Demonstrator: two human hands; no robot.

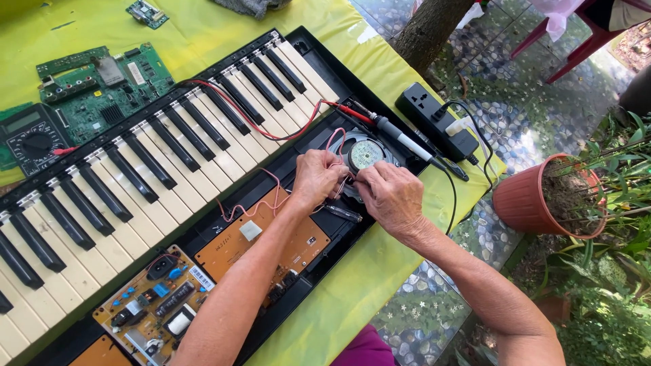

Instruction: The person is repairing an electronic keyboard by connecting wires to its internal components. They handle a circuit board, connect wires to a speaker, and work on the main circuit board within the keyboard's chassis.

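Outdoor repair spot in a home garden or patio. A table under a yellow-green cloth stands on pebble-mosaic paving. Just right of the table: terracotta plant pot and green foliage. Beyond the table's far right corner: tree trunk, red plastic chair.

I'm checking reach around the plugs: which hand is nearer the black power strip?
The right hand. It works at the round speaker, just below and left of the black power strip; the left hand sits further left, on the speaker's far side.
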